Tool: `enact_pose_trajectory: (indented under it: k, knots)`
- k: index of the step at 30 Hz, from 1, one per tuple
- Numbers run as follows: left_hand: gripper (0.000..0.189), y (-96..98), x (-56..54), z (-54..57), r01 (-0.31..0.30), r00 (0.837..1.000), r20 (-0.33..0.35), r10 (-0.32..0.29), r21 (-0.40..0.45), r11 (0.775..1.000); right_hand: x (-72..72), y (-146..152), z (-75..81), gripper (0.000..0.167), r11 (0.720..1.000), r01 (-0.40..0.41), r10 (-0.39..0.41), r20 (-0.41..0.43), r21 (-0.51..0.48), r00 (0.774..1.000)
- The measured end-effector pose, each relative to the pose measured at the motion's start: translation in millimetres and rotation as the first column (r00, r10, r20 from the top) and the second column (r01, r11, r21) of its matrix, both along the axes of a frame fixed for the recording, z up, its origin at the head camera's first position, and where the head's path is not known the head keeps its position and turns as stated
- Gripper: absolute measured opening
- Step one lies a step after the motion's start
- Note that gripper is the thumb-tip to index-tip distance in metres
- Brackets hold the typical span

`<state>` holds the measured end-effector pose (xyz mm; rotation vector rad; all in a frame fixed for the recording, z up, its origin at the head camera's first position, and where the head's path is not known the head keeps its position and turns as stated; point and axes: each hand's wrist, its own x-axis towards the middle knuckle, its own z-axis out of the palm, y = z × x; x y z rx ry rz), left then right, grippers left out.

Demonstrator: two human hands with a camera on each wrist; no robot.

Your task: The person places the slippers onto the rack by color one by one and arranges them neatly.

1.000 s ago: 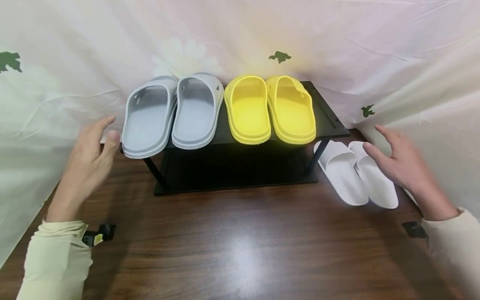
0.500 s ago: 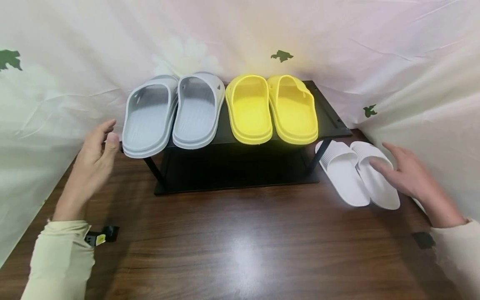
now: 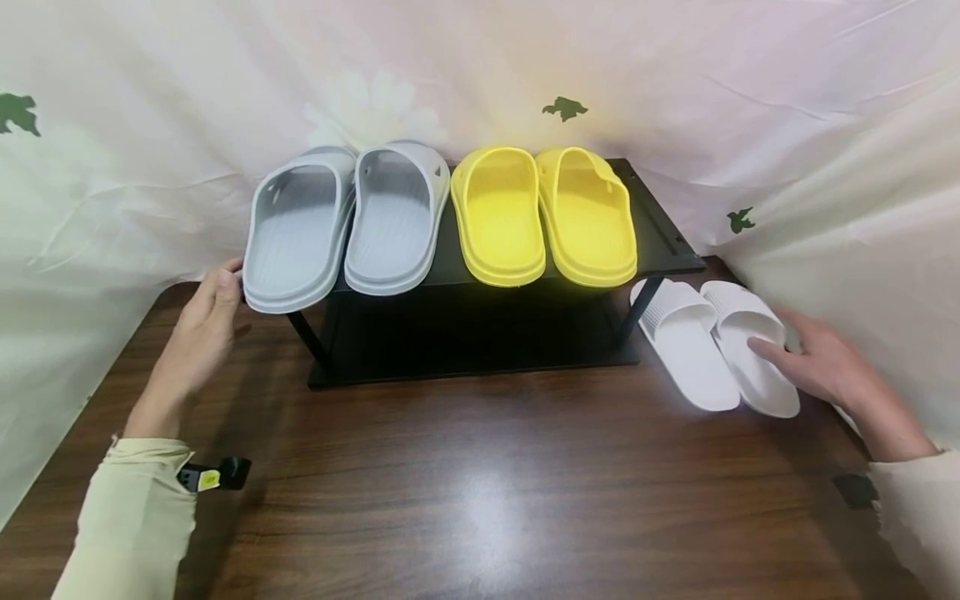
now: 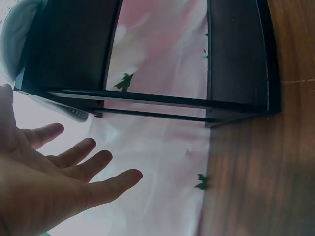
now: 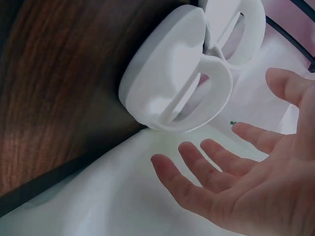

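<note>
A pair of grey clogs (image 3: 296, 233) and a pair of yellow clogs (image 3: 502, 217) stand side by side on the upper shelf of a black shoe rack (image 3: 656, 221). My left hand (image 3: 198, 333) is at the rack's left end, fingertips right by the shelf's edge. In the left wrist view its fingers (image 4: 106, 189) are spread and extended. White slippers (image 3: 693, 362) lie on the floor to the right of the rack. My right hand (image 3: 828, 358) is beside the outer slipper, its thumb overlapping it in the head view; the right wrist view shows the fingers (image 5: 184, 187) loosely extended.
The brown wood-grain floor (image 3: 465, 467) stretches in front of the rack. A pale cloth (image 3: 225, 92) printed with flowers and green leaves hangs behind and on both sides. The rack's lower shelf (image 3: 465, 342) sits close to the floor.
My right hand has moved down to the outer white slipper. My left hand has lowered and shifted right to the rack's left end. The shoes and rack stay in place.
</note>
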<state>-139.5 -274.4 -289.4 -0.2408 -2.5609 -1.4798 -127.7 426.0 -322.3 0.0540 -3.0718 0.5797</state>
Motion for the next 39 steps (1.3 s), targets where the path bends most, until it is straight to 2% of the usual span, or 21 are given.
enact_pose_trajectory:
  k: [4,8,11,13,16,21,24,28,35,39]
  knots:
    - [0.063,0.1,-0.4,-7.4,0.02,1.0,-0.014,-0.02,0.054,0.998,3.0,3.4,-0.7,0.068,1.0,0.009,-0.009,0.026,0.004,1.0]
    - [0.065,2.5,-1.0,-14.7,0.005,1.0,-0.02,-0.003,0.083,0.997,6.4,6.7,-3.4,0.072,1.0,0.016,-0.016,0.062,0.003,0.998]
    - [0.065,3.8,-1.8,-19.5,0.013,1.0,-0.002,-0.013,0.16,0.987,8.7,10.9,-6.5,0.075,1.0,0.026,-0.027,0.102,0.007,0.994]
    - [0.064,4.8,-1.5,-21.5,0.031,0.999,0.018,-0.036,0.228,0.973,10.2,14.0,-8.0,0.079,0.999,0.034,-0.034,0.136,0.003,0.99]
    - [0.061,7.1,-0.7,-23.4,0.071,0.996,0.032,-0.087,0.334,0.94,12.6,16.0,-9.8,0.079,0.999,0.045,-0.038,0.189,-0.029,0.981]
    - [0.051,11.1,-1.1,-25.4,0.08,0.993,0.043,-0.109,0.437,0.896,16.4,16.7,-14.0,0.076,0.988,0.077,-0.039,0.273,-0.132,0.961]
    - [0.046,13.1,-1.8,-25.6,0.069,0.992,0.06,-0.11,0.467,0.881,17.8,18.6,-16.3,0.077,0.98,0.101,-0.045,0.307,-0.17,0.951]
    - [0.046,15.5,-0.9,-24.6,0.066,0.991,0.07,-0.112,0.469,0.881,19.2,22.2,-20.5,0.081,0.972,0.121,-0.049,0.328,-0.202,0.943]
    - [0.047,23.1,0.9,-25.5,0.054,0.991,0.068,-0.115,0.585,0.809,21.1,26.7,-26.0,0.091,0.968,0.131,-0.048,0.353,-0.215,0.935]
    - [0.047,25.8,2.2,-26.4,0.05,0.991,0.066,-0.113,0.605,0.794,22.5,27.7,-30.8,0.09,0.962,0.141,-0.053,0.347,-0.232,0.936]
